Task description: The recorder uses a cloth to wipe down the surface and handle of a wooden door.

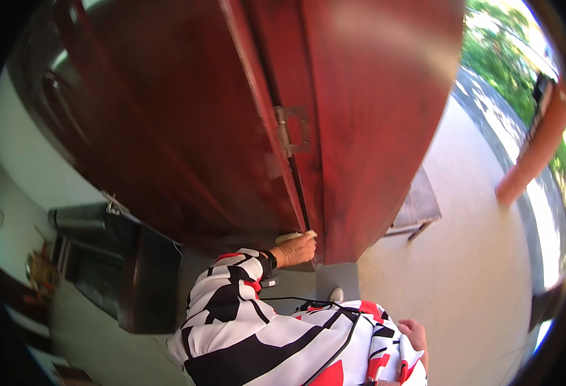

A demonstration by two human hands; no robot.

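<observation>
A dark red wooden door and the red wooden panel beside it fill the upper middle of the head view. Between them runs a dark gap with a metal hinge partway down. My left hand, with a black band at the wrist, is closed on a pale cloth at the lower part of the door's edge. Low at the right, by my patterned garment, my right hand hangs with its fingers curled; whether it holds anything cannot be told.
A dark leather armchair stands at the left. A small wooden table or stool is behind the panel at the right. A reddish post-like thing leans across the far right, before a sunlit path and greenery.
</observation>
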